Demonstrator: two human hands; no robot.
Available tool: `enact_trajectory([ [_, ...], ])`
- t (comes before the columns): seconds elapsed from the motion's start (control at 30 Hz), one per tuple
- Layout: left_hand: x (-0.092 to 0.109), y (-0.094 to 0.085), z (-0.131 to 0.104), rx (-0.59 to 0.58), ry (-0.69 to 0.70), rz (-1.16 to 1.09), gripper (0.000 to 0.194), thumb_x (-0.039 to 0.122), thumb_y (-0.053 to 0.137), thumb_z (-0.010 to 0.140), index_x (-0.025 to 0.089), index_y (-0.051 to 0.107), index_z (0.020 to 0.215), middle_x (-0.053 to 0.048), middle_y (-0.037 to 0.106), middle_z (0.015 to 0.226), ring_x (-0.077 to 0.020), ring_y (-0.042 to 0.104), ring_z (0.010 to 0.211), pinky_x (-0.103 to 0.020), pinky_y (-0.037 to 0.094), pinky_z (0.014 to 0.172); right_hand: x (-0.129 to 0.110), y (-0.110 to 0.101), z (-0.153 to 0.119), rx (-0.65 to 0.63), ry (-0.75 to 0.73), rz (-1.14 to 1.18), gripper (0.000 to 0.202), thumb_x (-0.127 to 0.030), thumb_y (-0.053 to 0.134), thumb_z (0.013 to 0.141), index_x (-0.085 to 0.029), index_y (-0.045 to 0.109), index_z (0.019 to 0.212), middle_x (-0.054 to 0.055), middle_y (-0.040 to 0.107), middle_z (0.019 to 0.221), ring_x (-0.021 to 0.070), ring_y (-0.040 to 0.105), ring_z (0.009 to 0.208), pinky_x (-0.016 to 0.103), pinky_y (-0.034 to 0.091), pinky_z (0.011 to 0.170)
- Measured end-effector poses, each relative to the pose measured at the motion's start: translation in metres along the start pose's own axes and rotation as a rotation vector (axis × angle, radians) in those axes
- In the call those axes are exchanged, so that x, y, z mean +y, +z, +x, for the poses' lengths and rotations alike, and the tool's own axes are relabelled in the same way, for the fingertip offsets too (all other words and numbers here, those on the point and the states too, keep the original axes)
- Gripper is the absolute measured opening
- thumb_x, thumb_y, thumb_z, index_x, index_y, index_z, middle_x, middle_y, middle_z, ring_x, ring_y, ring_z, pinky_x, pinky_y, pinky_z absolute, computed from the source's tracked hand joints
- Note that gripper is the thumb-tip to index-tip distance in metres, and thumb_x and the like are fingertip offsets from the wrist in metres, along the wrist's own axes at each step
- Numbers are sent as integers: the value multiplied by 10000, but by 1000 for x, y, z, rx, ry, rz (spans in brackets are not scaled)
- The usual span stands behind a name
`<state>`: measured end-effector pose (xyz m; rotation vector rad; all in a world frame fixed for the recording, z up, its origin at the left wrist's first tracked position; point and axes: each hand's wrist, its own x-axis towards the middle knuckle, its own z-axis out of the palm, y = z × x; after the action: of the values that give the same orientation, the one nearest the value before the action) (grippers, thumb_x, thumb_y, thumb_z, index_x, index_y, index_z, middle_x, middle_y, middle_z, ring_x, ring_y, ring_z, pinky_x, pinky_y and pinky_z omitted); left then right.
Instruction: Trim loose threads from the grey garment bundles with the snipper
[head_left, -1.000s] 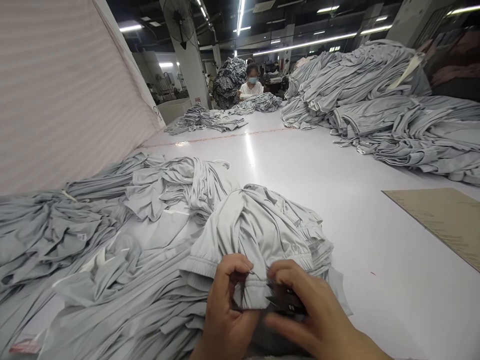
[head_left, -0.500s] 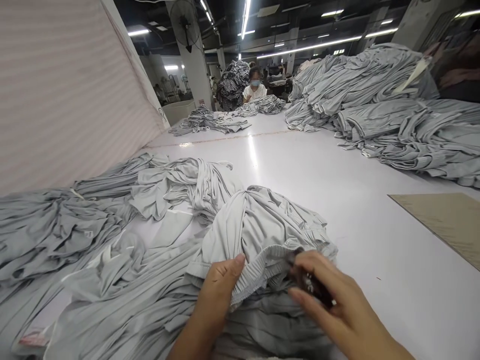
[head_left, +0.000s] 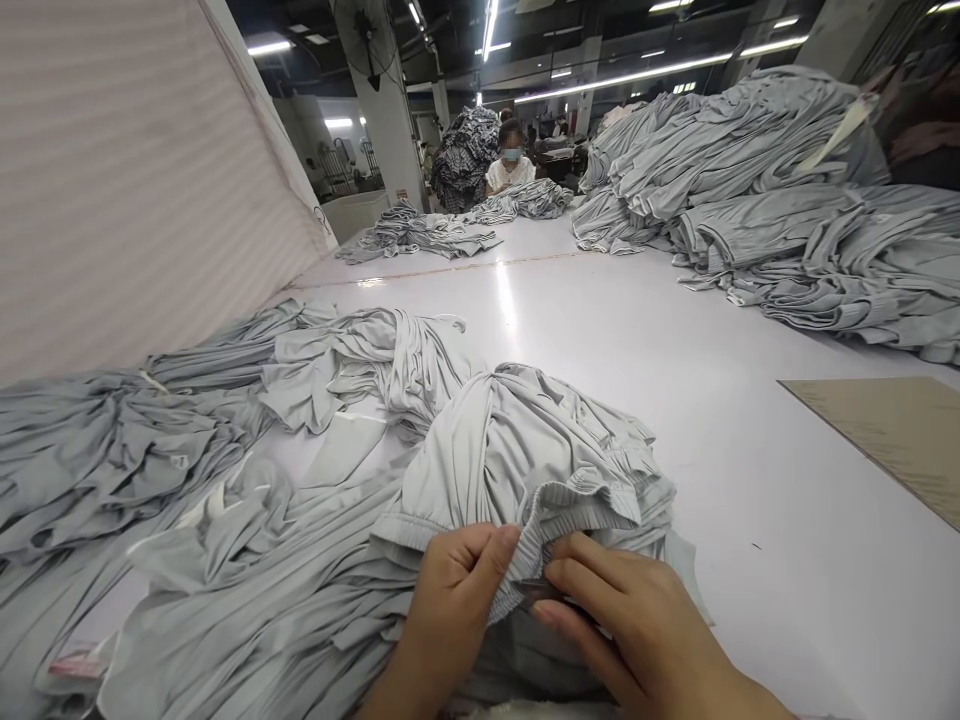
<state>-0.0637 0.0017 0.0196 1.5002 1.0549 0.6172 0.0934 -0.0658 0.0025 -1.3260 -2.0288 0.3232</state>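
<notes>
A light grey garment (head_left: pixel 450 470) with a gathered elastic waistband (head_left: pixel 574 497) lies bunched in front of me. My left hand (head_left: pixel 459 590) pinches the waistband edge between thumb and fingers. Close beside it on the right, my right hand (head_left: pixel 637 612) is closed around thread snips (head_left: pixel 537 590). Only a bit of their metal end shows at the waistband's underside; the fingers hide the rest. Whether the blades touch the fabric I cannot tell. Darker grey cloth lies beneath both hands.
Grey garments (head_left: pixel 112 460) are heaped along the left, and a tall pile (head_left: pixel 750 150) stands at the back right. Brown board (head_left: pixel 885 430) lies on the white table (head_left: pixel 720 450). A pinkish hanging sheet (head_left: pixel 135 180) borders the left. Someone in a mask (head_left: pixel 511 170) sits at the far end.
My right hand has moved left and in towards my left hand, taking the snips under the waistband. The waistband's front edge has folded upward. My left hand has shifted slightly right.
</notes>
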Motion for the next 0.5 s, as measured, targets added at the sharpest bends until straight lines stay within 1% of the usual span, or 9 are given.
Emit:
enact_trajectory([
  [0.1,0,-3,-2,-35,-16,70,486,539,449,848,214,278,530,50,223,547,-110,228,528,-256,216,488,4,-9,-2,-8,83,79,232,-291,389,993,-221,548,839,7,583,728,152,571,586,233,418,517],
  [0.17,-2,-13,0,-78,-18,167,458,526,457,844,208,357,529,40,310,537,-123,319,525,-254,270,502,12,-17,-5,79,193,139,195,-324,423,975,-234,541,849,4,582,732,160,585,621,235,440,541],
  [0.2,-4,-21,2,-30,-5,228,415,522,473,835,201,442,574,25,394,562,-142,395,554,-257,320,533,19,-21,-7,157,263,147,181,-348,441,963,-240,543,860,6,593,747,166,590,633,238,449,550],
  [0.23,-8,-31,5,82,15,294,363,525,488,824,192,533,688,0,490,634,-173,474,621,-272,375,590,26,-24,-9,243,342,138,176,-378,458,948,-245,551,881,11,613,775,170,594,638,241,457,557],
  [0.27,-14,-42,9,243,38,371,366,536,501,810,182,579,859,-35,567,750,-212,535,721,-303,419,669,33,-27,-11,322,427,116,184,-409,474,933,-250,564,911,16,637,815,174,601,643,244,464,563],
  [0.33,-29,-66,17,570,43,556,554,581,507,776,154,511,1129,-114,606,979,-295,562,932,-400,437,820,45,-27,-14,401,592,57,259,-493,507,894,-261,592,973,19,679,886,185,617,638,254,472,557],
  [0.37,-38,-77,21,634,19,667,605,599,510,756,136,499,1146,-150,601,1039,-337,547,1007,-449,422,866,50,-25,-16,396,649,33,306,-537,521,872,-264,606,981,19,695,893,193,625,630,259,475,548],
  [0.43,-54,-95,26,568,-51,832,533,585,517,734,149,546,1040,-172,620,1054,-388,541,1054,-495,409,883,55,-19,-17,341,689,3,355,-595,530,840,-268,624,943,9,710,823,201,622,576,268,471,514],
  [0.5,-62,-108,27,467,-90,853,365,545,493,765,206,556,885,-99,663,889,-349,609,898,-443,446,793,57,-11,-19,300,679,-28,329,-591,516,843,-280,613,888,-18,686,687,190,577,468,274,457,477],
])
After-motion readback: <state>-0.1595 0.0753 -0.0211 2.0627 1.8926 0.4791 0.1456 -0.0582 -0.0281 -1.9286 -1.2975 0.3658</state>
